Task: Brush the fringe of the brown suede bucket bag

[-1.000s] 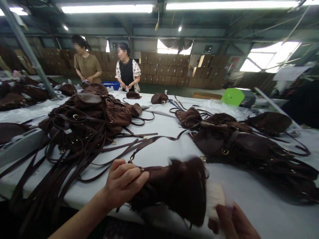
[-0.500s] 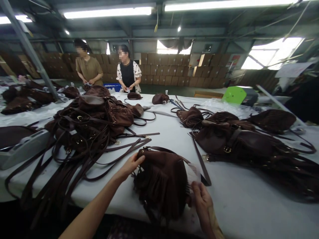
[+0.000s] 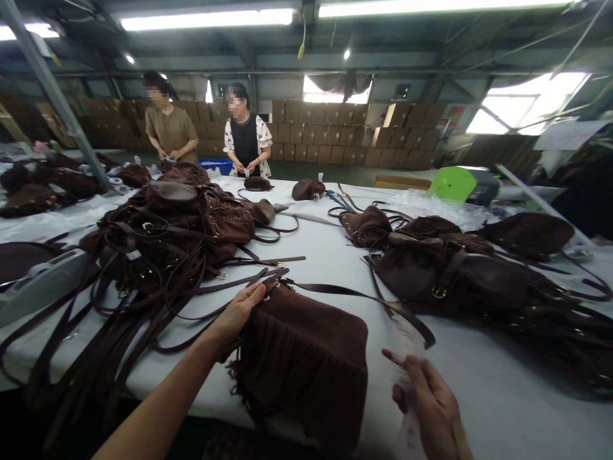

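Note:
A dark brown fringed bag [image 3: 306, 351] is tilted up at the table's near edge, its smooth panel and hanging fringe toward me. My left hand [image 3: 242, 313] pinches its upper left corner beside the metal rings. From that top edge a brown strap [image 3: 345, 291] runs off to the right. Just right of the bag and apart from it, my right hand [image 3: 426, 390] grips a clear ruler [image 3: 407, 338] with fine printed marks, partly blurred. One finger of that hand points toward the bag.
A heap of brown bags [image 3: 167, 223] with trailing straps lies to the left, beside a grey tray [image 3: 45, 287]. More bags [image 3: 479, 281] are piled on the right. Across the white table [image 3: 320, 255] stand two people, near a green machine [image 3: 453, 184] and stacked cartons [image 3: 306, 134].
The bag has turned so its wide fringed side shows more. My right hand has drawn away from the bag's side to the right with the ruler; my left hand has shifted slightly left.

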### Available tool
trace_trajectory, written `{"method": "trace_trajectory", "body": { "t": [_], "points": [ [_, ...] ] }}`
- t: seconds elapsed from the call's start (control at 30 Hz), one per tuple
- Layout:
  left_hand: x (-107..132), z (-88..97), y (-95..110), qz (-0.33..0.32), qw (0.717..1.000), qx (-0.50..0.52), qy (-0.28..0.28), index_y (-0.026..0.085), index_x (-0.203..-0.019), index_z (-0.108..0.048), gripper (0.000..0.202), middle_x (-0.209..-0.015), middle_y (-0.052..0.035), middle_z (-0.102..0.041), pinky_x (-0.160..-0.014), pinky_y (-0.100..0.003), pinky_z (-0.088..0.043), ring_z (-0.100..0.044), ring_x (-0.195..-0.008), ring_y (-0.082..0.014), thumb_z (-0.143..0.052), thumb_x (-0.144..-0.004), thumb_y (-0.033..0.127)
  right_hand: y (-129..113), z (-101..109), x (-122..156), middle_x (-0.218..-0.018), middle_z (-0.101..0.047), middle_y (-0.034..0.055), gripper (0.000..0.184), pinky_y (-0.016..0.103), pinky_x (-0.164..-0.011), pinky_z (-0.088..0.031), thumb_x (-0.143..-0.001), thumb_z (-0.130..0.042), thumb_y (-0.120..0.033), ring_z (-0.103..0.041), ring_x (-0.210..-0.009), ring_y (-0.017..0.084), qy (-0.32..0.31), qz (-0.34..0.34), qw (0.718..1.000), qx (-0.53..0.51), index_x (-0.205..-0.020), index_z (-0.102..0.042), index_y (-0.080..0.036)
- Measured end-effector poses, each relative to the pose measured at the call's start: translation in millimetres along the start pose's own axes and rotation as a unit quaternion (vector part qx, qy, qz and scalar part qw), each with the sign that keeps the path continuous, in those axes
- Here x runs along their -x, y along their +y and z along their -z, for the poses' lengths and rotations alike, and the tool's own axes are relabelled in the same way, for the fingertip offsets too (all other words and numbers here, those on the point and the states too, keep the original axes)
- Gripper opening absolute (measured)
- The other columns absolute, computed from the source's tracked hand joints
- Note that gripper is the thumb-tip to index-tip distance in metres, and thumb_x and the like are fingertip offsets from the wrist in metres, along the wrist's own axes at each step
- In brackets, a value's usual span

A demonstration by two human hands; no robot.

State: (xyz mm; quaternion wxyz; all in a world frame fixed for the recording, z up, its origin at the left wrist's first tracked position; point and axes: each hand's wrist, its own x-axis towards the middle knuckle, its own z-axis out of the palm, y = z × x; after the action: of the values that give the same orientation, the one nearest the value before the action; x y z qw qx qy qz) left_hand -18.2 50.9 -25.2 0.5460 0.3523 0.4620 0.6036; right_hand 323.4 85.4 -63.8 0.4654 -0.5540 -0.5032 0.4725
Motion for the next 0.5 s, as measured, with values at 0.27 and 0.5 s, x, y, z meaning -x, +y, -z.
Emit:
{"method": "trace_trajectory", "body": {
  "t": [0.27,0.5],
  "points": [
    [-51,46.8,2,-0.034,0.938,-0.345,-0.027,0.013,-0.093,-0.068,0.051,-0.091,-0.0059,-0.069,-0.081,-0.032,-0.047,-0.061,-0.084,-0.0214,-0.05,-0.086,0.06,16,-19,13,-0.065,-0.065,0.0017,0.049,0.024,-0.036,-0.034,-0.085,-0.044,-0.068,-0.048,-0.037,0.012,-0.197,-0.012,0.963,0.184,-0.082,-0.053,-0.021],
    [-74,27.5,-15,-0.064,0.914,-0.395,0.058,0.014,-0.096,-0.067,0.041,-0.095,-0.0055,-0.069,-0.083,-0.038,-0.052,-0.064,-0.086,-0.0207,-0.057,-0.088,0.053,11,14,22,-0.052,-0.054,-0.0026,0.045,0.025,-0.046,-0.042,-0.09,-0.046,-0.063,-0.051,-0.047,0.016,-0.13,0.043,0.971,0.198,-0.079,-0.056,-0.021]
  ]
}}
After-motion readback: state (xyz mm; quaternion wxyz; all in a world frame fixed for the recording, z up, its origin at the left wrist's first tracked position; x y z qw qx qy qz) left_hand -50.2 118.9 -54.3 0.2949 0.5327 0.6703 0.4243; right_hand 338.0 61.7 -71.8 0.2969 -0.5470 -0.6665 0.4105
